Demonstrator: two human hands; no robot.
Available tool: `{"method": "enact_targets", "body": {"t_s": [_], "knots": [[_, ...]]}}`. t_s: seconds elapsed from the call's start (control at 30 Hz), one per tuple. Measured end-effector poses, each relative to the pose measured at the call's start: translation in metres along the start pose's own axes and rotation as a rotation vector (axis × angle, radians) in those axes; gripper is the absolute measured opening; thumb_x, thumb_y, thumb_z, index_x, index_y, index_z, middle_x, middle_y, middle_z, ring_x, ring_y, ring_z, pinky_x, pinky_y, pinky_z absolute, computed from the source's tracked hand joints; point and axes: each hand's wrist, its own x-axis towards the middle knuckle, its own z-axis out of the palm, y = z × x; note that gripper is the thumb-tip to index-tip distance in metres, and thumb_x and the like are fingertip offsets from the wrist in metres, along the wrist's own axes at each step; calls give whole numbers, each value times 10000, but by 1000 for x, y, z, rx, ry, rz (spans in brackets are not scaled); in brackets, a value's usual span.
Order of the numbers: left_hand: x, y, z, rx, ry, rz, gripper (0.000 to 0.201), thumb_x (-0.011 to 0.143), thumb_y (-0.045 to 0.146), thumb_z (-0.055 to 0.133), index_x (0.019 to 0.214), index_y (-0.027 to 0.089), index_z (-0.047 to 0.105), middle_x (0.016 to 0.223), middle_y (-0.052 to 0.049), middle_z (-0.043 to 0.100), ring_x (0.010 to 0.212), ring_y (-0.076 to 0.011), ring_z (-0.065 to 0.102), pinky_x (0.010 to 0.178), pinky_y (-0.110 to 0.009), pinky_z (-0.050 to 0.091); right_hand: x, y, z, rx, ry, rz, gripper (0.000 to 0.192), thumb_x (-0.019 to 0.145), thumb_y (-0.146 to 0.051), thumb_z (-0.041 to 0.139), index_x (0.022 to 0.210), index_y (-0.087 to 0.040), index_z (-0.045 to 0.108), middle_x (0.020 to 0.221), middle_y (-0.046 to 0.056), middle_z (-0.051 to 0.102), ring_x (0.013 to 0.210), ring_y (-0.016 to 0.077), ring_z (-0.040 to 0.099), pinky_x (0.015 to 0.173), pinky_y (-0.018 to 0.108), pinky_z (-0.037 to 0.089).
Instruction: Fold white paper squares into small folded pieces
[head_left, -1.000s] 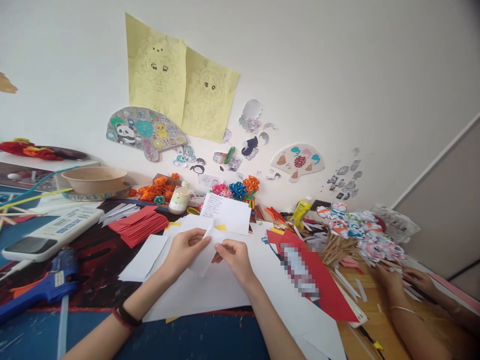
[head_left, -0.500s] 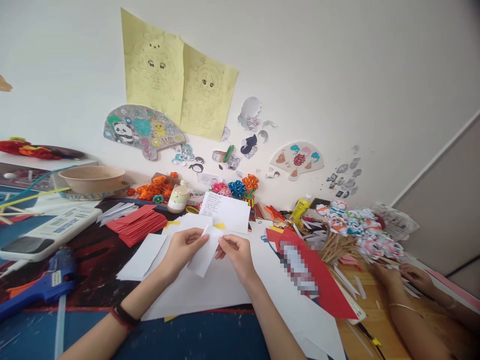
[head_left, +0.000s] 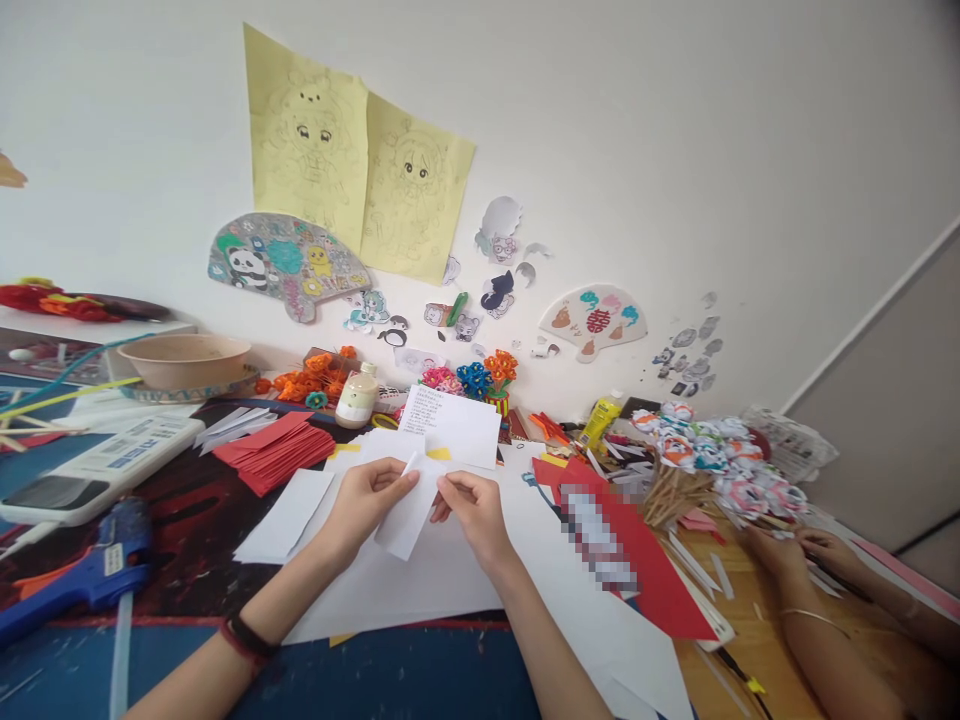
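Both my hands hold a small folded piece of white paper (head_left: 409,510) just above the table. My left hand (head_left: 364,503) pinches its upper left edge with thumb and fingers. My right hand (head_left: 469,512) pinches its right edge. Under them lies a large white sheet (head_left: 427,585) on a spread of white paper. A white note with printed text (head_left: 454,425) lies just behind my hands.
A stack of red paper (head_left: 274,450) lies at the left, with a blue glue gun (head_left: 75,580) and a white device (head_left: 97,465) farther left. A red sheet (head_left: 645,570) lies to the right. Another person's hands (head_left: 795,555) work beside paper flowers (head_left: 720,460) at the far right.
My hands have barely moved; the fingers have shifted slightly on the white paper piece. The other person's hands have moved a little at the right.
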Motion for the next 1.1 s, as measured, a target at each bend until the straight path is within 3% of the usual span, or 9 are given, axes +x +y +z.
{"method": "enact_targets", "body": {"t_s": [0.33, 0.63, 0.93, 1.1], "knots": [[0, -3, 0, 56, 33, 40, 301, 712, 444, 625, 737, 144, 607, 645, -22, 660, 575, -145, 571, 493, -207, 397, -4, 4, 4, -114, -154, 90, 326, 799, -387, 589, 590, -138, 602, 478, -2, 562, 420, 99, 512, 449, 209, 390], [3, -5, -9, 170, -314, -77, 310, 688, 438, 650, 784, 143, 652, 693, -30, 680, 599, -150, 601, 541, -219, 429, 0, 2, -11, -120, -17, 52, 339, 817, -372, 572, 578, -135, 617, 427, -15, 515, 400, 88, 454, 445, 211, 351], [2, -9, -5, 196, -233, -44, 307, 673, 457, 658, 688, 153, 621, 578, -12, 653, 536, -163, 619, 528, -238, 444, 2, 4, -9, -114, -5, 49, 363, 818, -429, 556, 602, -140, 600, 458, 1, 547, 417, 104, 481, 463, 226, 394], [1, -7, -8, 200, -279, -48, 316, 714, 463, 622, 696, 147, 626, 603, -27, 668, 542, -159, 629, 514, -225, 427, 2, 6, -11, -120, -6, 30, 374, 812, -436, 564, 582, -142, 592, 463, 8, 551, 428, 109, 491, 469, 229, 400]]}}
